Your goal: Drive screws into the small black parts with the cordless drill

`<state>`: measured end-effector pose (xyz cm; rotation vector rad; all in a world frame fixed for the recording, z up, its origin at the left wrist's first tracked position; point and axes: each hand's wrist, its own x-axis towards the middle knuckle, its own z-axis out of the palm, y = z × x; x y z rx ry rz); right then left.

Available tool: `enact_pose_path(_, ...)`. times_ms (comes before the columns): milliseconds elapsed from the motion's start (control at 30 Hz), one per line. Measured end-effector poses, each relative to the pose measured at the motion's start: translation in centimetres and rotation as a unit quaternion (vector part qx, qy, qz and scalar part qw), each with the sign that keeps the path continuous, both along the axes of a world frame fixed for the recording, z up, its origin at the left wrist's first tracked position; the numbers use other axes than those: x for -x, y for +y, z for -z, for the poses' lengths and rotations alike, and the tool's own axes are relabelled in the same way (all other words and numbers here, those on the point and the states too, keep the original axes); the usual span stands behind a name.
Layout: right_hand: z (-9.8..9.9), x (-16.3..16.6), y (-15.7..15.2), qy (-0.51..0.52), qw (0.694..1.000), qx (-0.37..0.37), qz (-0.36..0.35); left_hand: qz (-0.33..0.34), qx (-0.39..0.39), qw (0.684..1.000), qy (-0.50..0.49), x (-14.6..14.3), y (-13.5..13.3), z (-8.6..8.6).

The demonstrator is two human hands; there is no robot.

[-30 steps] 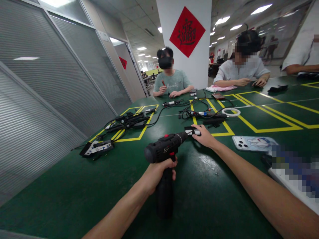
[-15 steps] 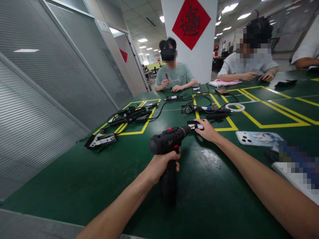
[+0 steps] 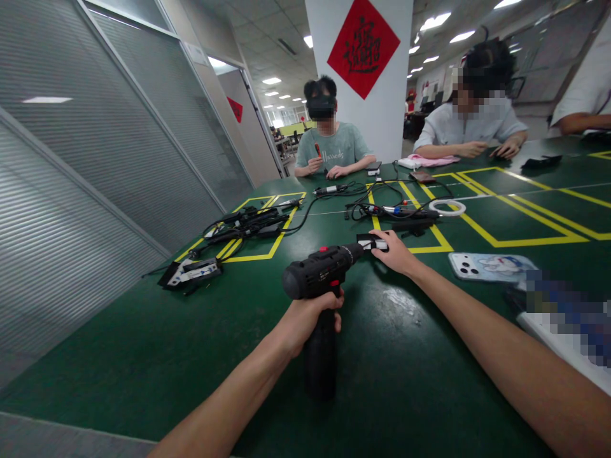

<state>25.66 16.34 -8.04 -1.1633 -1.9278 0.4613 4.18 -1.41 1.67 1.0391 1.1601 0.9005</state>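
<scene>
My left hand (image 3: 312, 318) is wrapped round the grip of a black cordless drill (image 3: 317, 273) with red buttons. The drill lies level above the green table, its chuck pointing away and to the right. At its tip is a small black-and-white part (image 3: 372, 243), which my right hand (image 3: 394, 251) pinches from the right side. Whether the bit touches the part cannot be made out. My right fingers partly cover this part.
Black cables and devices (image 3: 252, 222) lie at left, with a black-and-white piece (image 3: 195, 273) nearer. More cables (image 3: 396, 210) and a white ring (image 3: 447, 207) lie beyond my right hand. A phone (image 3: 491, 267) rests at right. Co-workers (image 3: 334, 146) sit across the green table (image 3: 229, 356).
The whole view has shifted slightly, moving the scene a little left. Both hands keep their holds on the drill and the small part.
</scene>
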Motion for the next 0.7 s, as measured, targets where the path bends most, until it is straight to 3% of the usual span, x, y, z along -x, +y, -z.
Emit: enact_pose_path(700,0.06,-0.11,0.03,0.004,1.000,0.009,-0.001,-0.030,-0.008,0.999,0.007,-0.74,-0.27,-0.74)
